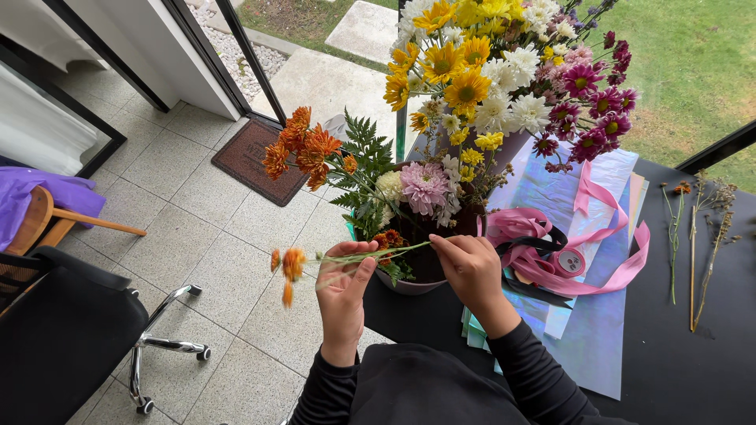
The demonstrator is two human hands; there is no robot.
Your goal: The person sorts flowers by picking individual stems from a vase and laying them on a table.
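Orange flower stem (pixel 358 256), pinched between both hands' grip

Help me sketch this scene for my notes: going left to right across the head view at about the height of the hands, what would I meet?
Black chair → orange flower stem → left hand → right hand → pink ribbon → dried stems lying on the black table.

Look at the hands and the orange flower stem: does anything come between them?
Nothing visible does. The left hand and the right hand both grip the orange flower stem directly, holding it level in front of the pot.
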